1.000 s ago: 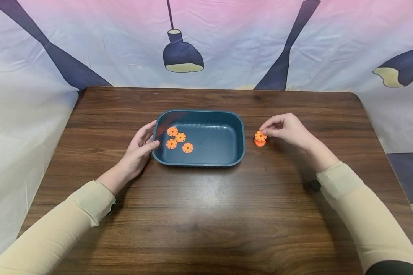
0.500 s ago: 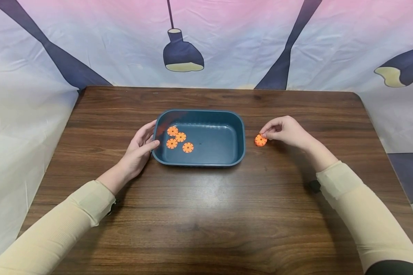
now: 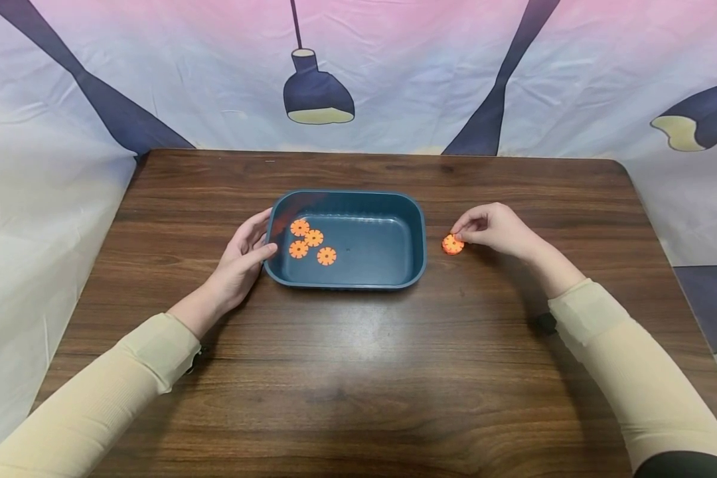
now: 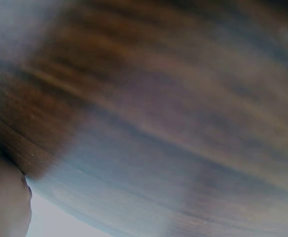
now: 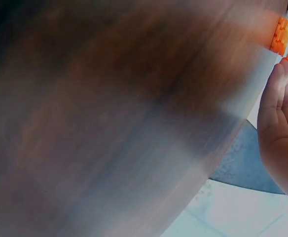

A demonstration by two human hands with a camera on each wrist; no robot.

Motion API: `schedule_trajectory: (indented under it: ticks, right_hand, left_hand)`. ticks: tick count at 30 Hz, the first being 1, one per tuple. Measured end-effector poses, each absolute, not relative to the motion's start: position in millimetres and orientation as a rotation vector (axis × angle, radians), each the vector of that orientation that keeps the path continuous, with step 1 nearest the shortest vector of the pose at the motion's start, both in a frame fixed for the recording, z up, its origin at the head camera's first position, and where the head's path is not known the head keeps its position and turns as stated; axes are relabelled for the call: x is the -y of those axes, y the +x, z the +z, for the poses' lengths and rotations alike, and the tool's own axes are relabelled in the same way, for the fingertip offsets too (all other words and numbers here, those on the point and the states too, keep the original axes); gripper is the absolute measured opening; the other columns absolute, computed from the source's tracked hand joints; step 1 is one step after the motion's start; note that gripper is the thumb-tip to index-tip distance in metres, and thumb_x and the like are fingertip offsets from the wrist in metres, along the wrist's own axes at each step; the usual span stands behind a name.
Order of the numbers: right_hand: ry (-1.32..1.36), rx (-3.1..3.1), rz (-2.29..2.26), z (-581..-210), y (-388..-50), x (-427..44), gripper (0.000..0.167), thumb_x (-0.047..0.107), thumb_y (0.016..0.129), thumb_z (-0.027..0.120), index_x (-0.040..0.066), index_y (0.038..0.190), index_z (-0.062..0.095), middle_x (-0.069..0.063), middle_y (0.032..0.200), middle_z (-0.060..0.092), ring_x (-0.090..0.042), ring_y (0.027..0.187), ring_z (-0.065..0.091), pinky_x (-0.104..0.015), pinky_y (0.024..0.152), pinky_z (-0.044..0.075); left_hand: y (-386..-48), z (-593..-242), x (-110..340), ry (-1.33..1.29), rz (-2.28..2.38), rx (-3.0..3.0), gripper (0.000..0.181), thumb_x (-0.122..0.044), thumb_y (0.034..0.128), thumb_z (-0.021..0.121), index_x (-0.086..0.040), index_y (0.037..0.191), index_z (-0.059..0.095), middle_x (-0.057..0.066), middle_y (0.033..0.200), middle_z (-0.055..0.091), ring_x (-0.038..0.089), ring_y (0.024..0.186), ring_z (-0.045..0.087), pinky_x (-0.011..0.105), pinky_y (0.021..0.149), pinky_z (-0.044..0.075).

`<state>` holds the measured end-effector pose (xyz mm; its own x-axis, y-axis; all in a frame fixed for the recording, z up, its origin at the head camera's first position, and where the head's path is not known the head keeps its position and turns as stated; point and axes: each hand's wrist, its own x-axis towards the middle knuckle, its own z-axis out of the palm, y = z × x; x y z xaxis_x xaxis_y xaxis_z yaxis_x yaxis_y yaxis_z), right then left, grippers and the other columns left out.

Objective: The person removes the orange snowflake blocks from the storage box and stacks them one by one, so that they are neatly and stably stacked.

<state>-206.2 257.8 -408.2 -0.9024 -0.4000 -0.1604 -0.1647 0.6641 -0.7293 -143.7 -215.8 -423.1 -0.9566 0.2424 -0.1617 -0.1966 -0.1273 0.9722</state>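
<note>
A dark teal bin (image 3: 370, 287) stands on the table, with several orange notched discs (image 3: 326, 256) lying flat in its left part. At the bin's left end, the left hand (image 3: 234, 269) grips the wall, thumb on the rim and fingers outside. To the right of the bin, the right hand (image 3: 500, 229) pinches an orange disc (image 3: 453, 244) at its edge between thumb and fingertips. In the right wrist view the orange discs (image 5: 281, 36) form a short stack on the table, with the fingertips of the right hand (image 5: 282, 118) at the top disc.
The brown wooden table (image 3: 358, 398) spreads around the bin. Behind it hangs a cloth (image 3: 394, 86) printed with lamps, which also runs down both sides. Mostly blurred table surface (image 4: 149, 108) fills the left wrist view.
The right hand has lowered its disc, which stood tilted above the others, onto the stack. The left hand and the bin have stayed in place.
</note>
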Motion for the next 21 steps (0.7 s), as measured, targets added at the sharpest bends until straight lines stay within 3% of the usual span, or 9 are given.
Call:
schedule_trajectory:
  ticks: [21]
  right_hand:
    - [-0.471, -2.611, -1.048, -408.1, -204.8, -252.1, 0.01, 0.0, 0.096, 0.073, 0.001, 0.103, 0.08, -0.017, 0.101, 0.079, -0.005, 0.082, 0.064, -0.012, 0.075, 0.05]
  left_hand:
    - [-143.4, -423.6, 215.1, 0.052, 2.171, -1.851, 0.058, -0.001, 0.1072, 0.051, -0.02, 0.161, 0.041, -0.002, 0.161, 0.042, 0.023, 0.159, 0.027, 0.016, 0.111, 0.043]
